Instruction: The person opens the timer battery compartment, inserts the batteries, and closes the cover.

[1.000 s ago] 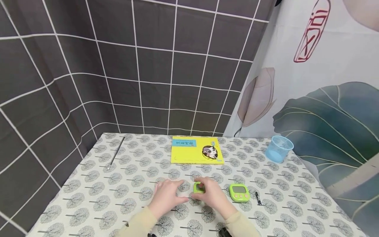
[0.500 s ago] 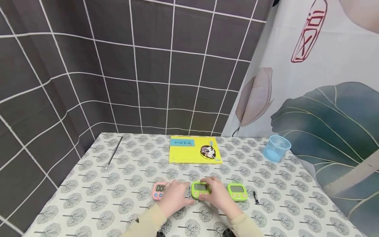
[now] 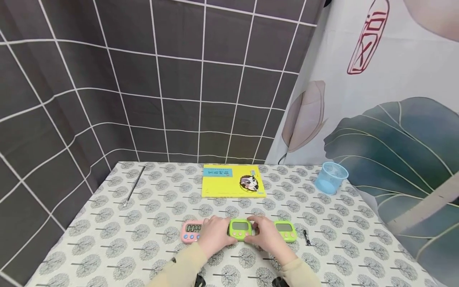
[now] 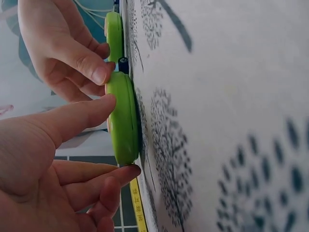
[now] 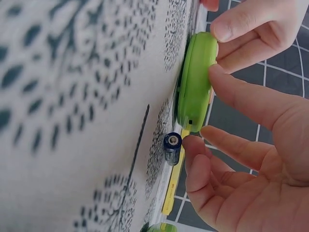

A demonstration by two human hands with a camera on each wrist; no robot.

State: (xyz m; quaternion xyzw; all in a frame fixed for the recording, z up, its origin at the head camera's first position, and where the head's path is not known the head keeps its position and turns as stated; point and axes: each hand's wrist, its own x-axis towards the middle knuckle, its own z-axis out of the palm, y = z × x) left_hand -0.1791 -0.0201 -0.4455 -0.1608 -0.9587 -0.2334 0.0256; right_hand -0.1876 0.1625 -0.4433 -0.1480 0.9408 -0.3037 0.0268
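Observation:
A green digital timer (image 3: 240, 229) with a grey screen lies face up on the patterned cloth between both hands. My left hand (image 3: 216, 233) grips its left side, thumb at the near edge and fingers at the far edge. At its right side my right hand (image 3: 267, 238) pinches it with thumb and forefinger. Beneath the right hand's curled fingers lies a small dark blue cylinder (image 5: 172, 140) with a metal end. A pink timer (image 3: 191, 230), partly hidden by the left hand, reads zeros. Another green timer (image 3: 285, 230) sits just right of the right hand.
Farther back lies a yellow book (image 3: 229, 187). A blue translucent cup (image 3: 330, 178) stands at the back right, a thin dark rod (image 3: 135, 184) at the back left. A small black object (image 3: 306, 237) lies right of the timers. A dark gridded curtain (image 3: 179, 91) hangs behind.
My left hand has moved right, from apart to the green timer's left side, uncovering the pink timer. The right hand stays at the green timer, now uncovering more of it.

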